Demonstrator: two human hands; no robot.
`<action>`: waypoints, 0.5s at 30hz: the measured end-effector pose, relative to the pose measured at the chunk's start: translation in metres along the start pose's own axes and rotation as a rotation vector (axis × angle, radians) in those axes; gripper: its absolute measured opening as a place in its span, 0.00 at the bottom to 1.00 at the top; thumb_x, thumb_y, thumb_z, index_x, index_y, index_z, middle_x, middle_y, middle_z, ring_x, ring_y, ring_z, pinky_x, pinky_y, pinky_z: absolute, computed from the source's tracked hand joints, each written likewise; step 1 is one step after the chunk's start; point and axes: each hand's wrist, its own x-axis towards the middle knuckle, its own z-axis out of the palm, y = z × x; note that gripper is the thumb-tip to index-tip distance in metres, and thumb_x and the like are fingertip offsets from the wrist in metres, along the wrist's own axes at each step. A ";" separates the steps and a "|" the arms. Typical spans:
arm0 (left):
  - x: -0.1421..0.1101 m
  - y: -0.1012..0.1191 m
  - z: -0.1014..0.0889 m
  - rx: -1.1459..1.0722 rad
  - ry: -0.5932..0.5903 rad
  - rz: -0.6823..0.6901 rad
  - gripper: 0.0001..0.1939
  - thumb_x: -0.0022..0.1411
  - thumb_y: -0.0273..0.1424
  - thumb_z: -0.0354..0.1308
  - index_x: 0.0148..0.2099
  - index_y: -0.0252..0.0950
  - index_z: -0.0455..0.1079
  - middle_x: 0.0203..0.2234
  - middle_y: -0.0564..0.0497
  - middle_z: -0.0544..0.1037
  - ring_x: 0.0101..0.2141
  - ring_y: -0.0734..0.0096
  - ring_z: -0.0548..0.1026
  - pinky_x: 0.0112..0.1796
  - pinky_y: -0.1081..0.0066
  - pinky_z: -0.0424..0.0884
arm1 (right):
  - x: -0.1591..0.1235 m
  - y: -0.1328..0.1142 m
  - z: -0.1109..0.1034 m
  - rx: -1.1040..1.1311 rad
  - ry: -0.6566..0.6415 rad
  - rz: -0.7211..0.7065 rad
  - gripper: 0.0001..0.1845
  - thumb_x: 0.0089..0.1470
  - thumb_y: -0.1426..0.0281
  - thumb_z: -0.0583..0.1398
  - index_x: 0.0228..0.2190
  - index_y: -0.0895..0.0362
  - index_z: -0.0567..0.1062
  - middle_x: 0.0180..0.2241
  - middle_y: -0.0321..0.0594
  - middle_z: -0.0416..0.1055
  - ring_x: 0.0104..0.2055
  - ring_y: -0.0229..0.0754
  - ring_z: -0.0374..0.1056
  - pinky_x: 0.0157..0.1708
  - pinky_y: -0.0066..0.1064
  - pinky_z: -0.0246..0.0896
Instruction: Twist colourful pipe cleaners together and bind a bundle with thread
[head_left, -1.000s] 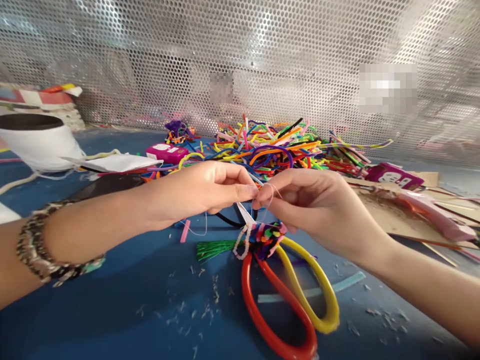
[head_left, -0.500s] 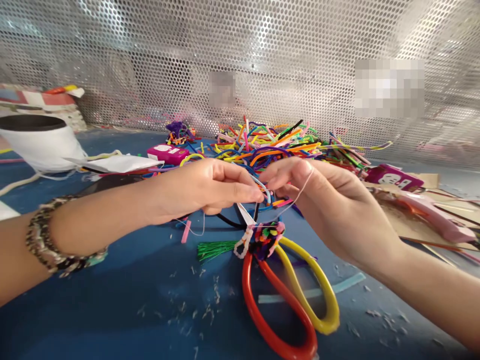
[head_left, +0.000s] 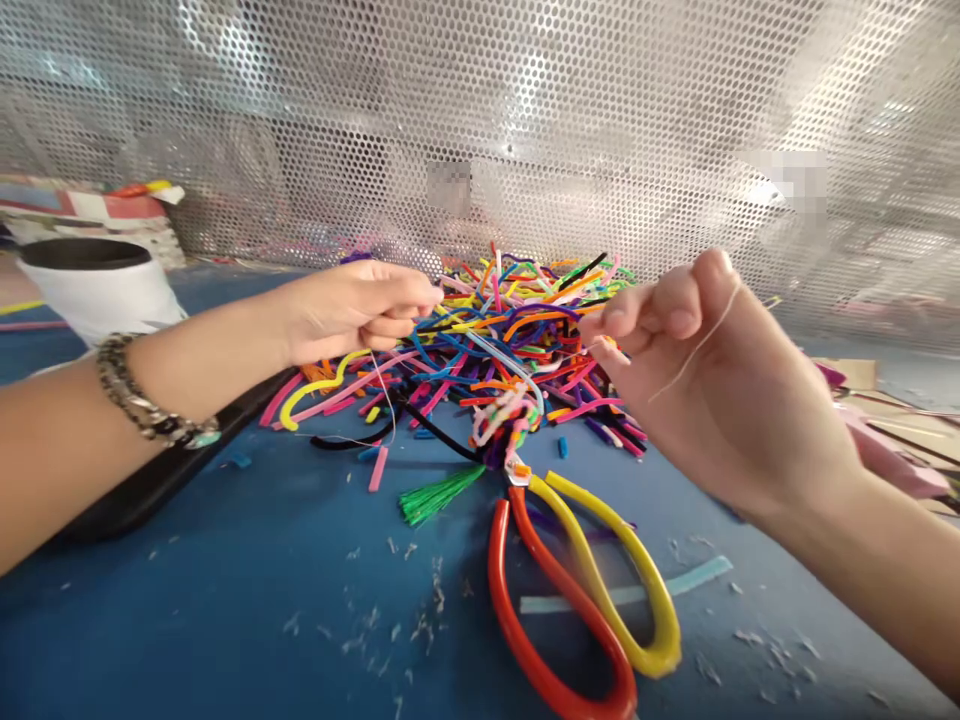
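My left hand [head_left: 352, 310] is closed in a pinch on a thin white thread [head_left: 388, 390], whose loose end hangs in a curve below the fingers. Opposite it, my right hand [head_left: 697, 370] has its fingers curled around the thread too, with a strand running across the palm. Between and below both hands, a small multicoloured bundle [head_left: 510, 425] with a pale loop and a green tassel [head_left: 442, 495] lies over the blades of a pair of scissors [head_left: 561, 610]. The scissors have one red and one yellow handle. Whether the thread joins the bundle is too fine to tell.
Behind the hands spreads a pile of coloured pipe cleaners [head_left: 525, 300] against a perforated metal screen [head_left: 337, 130]. A white roll [head_left: 97, 290] stands at the left. Fluff scraps and a pale blue strip [head_left: 705, 575] lie on the blue table [head_left: 262, 620].
My hands have moved apart, left hand leftward and right hand rightward and up, drawing the thread between them. The bundle has tipped and shifted on the scissors.
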 end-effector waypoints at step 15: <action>0.002 -0.007 -0.014 0.485 0.260 0.045 0.16 0.46 0.29 0.53 0.17 0.36 0.47 0.12 0.60 0.48 0.16 0.86 0.47 0.17 0.79 0.43 | 0.001 0.005 0.000 0.017 0.006 0.081 0.22 0.60 0.70 0.41 0.16 0.58 0.59 0.16 0.30 0.42 0.19 0.31 0.40 0.20 0.22 0.46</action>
